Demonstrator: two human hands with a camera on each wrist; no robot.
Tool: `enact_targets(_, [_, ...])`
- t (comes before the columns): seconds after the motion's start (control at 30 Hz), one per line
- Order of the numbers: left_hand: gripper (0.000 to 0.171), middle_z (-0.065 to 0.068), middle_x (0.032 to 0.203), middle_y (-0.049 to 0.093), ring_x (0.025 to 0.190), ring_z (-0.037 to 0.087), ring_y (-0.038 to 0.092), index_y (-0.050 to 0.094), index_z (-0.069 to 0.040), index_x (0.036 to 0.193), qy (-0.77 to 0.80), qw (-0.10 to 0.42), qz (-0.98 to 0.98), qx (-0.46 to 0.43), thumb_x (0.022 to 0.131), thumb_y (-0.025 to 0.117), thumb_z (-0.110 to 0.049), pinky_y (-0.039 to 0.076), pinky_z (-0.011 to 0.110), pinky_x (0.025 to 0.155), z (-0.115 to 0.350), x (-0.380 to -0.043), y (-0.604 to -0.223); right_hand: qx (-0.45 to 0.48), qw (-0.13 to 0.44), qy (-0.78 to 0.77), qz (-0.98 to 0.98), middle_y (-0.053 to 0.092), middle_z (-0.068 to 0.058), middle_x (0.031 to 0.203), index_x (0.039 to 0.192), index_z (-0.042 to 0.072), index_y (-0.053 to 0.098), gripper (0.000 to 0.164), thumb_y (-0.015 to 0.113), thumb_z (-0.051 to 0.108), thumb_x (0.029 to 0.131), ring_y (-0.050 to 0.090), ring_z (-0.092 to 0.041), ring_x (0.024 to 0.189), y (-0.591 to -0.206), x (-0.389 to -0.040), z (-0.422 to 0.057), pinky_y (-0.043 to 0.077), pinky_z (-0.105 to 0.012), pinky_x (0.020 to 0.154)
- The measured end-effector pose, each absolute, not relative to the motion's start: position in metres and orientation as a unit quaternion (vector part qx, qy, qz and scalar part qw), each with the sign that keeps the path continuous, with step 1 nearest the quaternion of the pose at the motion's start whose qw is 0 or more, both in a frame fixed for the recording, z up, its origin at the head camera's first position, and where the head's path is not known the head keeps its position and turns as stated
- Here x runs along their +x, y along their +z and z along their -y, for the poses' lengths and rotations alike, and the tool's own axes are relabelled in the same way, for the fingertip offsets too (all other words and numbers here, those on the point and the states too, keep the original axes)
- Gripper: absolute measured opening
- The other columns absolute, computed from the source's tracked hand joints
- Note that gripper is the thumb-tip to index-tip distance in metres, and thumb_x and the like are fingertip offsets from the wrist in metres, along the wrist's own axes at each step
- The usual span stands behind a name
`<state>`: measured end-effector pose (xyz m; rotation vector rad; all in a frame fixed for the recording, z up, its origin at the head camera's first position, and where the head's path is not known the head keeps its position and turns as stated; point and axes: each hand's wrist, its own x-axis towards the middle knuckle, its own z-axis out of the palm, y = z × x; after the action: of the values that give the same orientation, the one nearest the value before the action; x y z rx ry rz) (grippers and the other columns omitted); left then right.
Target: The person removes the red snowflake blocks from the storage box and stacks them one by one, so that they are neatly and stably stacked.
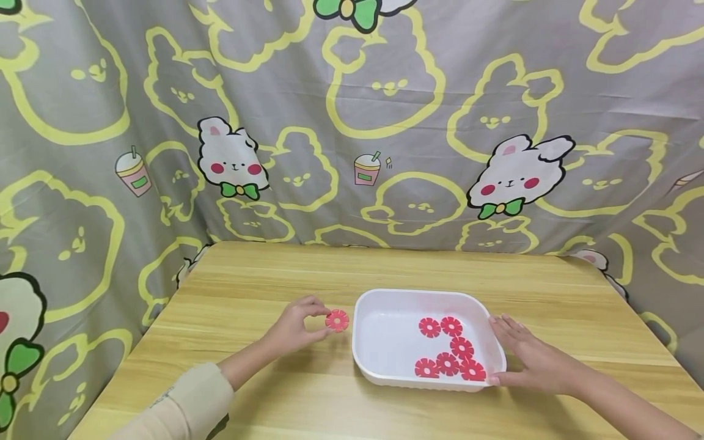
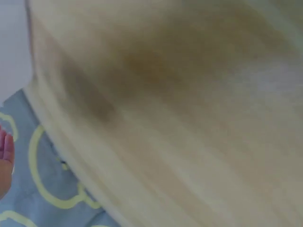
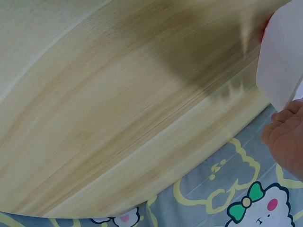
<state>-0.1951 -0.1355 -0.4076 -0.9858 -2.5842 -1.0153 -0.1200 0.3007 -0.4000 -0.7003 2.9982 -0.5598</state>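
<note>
In the head view my left hand pinches a red notched plastic disc between thumb and fingers, just left of the white tray. Several matching red discs lie inside the tray, in its right half. My right hand rests against the tray's right end, fingers extended along the outer wall and thumb at the near corner. The right wrist view catches part of the right hand beside the tray. At the left edge of the left wrist view, a hand shows only partly; the pinched disc is not visible there.
The tray stands on a wood-grain table with a rounded far edge. Behind and beside it hangs a grey curtain printed with yellow outlines and white rabbits. A pale sleeve covers the left forearm.
</note>
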Motion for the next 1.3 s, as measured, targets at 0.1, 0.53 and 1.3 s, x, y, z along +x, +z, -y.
enact_targets(0.1, [0.026,0.002,0.093,0.064,0.089,0.021,0.062,0.069,-0.001,0.097,-0.341,0.078,0.885,-0.307,0.073,0.075,-0.011,0.055,0.032,0.080,0.140,-0.193,-0.416,-0.222,0.010,-0.181,-0.958,0.032,-0.031,0.143,0.139,-0.009,0.031,0.099,0.070,0.053,0.072,0.027,-0.053,0.129,-0.400,-0.120,-0.301,-0.009,0.005,0.089])
enact_targets(0.53, [0.026,0.003,0.092,0.063,0.086,0.015,0.059,0.069,0.001,0.096,-0.353,0.042,0.900,-0.253,0.074,0.075,-0.012,0.055,0.028,0.078,0.152,-0.185,-0.448,-0.227,0.004,-0.182,-0.957,0.034,-0.030,0.142,0.139,-0.008,0.031,0.099,0.071,0.052,0.072,0.028,-0.054,0.128,-0.400,-0.120,-0.302,-0.009,0.006,0.090])
enact_targets(1.3, [0.026,0.003,0.090,0.061,0.072,0.005,0.042,0.071,0.003,0.094,-0.340,0.064,0.897,-0.276,0.074,0.077,-0.012,0.040,0.014,0.057,0.157,-0.183,-0.463,-0.222,0.018,-0.192,-0.956,0.032,-0.031,0.143,0.140,-0.009,0.029,0.100,0.070,0.053,0.072,0.028,-0.056,0.127,-0.399,-0.120,-0.302,-0.010,0.007,0.089])
